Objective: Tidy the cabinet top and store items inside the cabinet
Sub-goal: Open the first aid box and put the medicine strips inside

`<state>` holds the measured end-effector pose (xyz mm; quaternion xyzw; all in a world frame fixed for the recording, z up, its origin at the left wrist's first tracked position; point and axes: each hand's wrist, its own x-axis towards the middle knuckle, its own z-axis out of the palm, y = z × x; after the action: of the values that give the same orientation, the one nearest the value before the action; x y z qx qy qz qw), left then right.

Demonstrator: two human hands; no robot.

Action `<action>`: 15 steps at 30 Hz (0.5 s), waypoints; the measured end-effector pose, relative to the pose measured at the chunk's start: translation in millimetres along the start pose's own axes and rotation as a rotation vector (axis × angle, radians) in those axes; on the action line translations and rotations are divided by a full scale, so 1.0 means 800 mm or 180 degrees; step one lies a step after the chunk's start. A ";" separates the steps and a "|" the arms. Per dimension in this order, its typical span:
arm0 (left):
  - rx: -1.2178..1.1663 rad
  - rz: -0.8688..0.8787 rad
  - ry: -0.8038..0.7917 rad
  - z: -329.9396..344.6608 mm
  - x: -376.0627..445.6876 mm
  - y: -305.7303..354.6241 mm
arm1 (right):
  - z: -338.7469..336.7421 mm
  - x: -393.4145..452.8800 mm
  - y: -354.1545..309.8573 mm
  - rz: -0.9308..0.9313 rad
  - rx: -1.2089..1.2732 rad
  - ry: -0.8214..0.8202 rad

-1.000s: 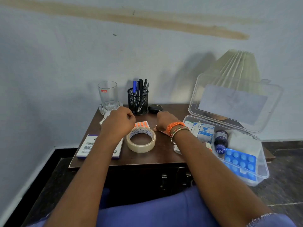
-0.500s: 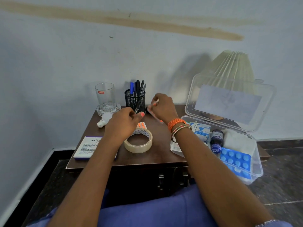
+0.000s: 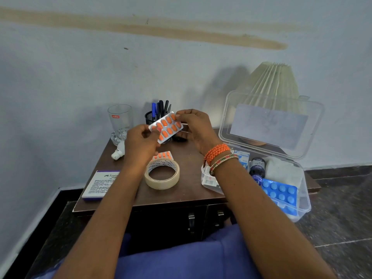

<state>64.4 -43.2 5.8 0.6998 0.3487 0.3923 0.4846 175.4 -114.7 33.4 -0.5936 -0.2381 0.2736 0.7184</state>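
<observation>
Blister strip of orange tablets (image 3: 166,127) is the item in hand, raised above the rear of the worktop (image 3: 187,186) in front of the pen holder (image 3: 152,117). Judged handling: very light, thin foil-backed plastic, semi-stiff, liable to flex or crease if squeezed across the middle; the foil face is smooth and could slip. Best held at the flat margins, clear of the tablet pockets, as it is now.

Left hand (image 3: 141,143): grip pinching the strip's lower left edge between thumb and fingers. Right hand (image 3: 194,128): grip pinching the upper right end with the fingertips. The strip lies tilted between the two, its tablet side toward the camera.

Appearance: silver backing, oblong orange tablets in two rows. One or two pockets are covered by fingers, so a full count cannot be given.

On the worktop, left to right: a drinking glass (image 3: 120,119), a white bulb-like item (image 3: 118,152), a printed box (image 3: 100,184), a roll of tape (image 3: 162,174) with a second orange strip (image 3: 163,155) just behind it, and an open clear plastic box (image 3: 302,206) holding a blue blister pack (image 3: 280,193), a dark bottle (image 3: 257,166) and small cartons. That box looks the likely destination.
</observation>
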 end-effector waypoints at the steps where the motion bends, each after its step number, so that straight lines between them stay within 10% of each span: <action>1: -0.0028 0.0015 0.0074 -0.001 0.001 0.001 | -0.002 0.000 0.000 -0.0012 -0.0155 0.0008; 10: -0.0620 0.0176 -0.0308 0.009 -0.011 0.013 | -0.018 -0.028 -0.013 -0.1412 -0.2858 -0.0028; 15: -0.0837 0.0222 -0.0799 0.027 -0.024 0.025 | -0.046 -0.060 -0.022 -0.1440 -0.2849 0.0131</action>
<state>76.8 -74.4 16.3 0.6855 0.2068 0.3606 0.5977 166.2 -176.1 43.0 -0.7823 -0.4406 -0.0298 0.4393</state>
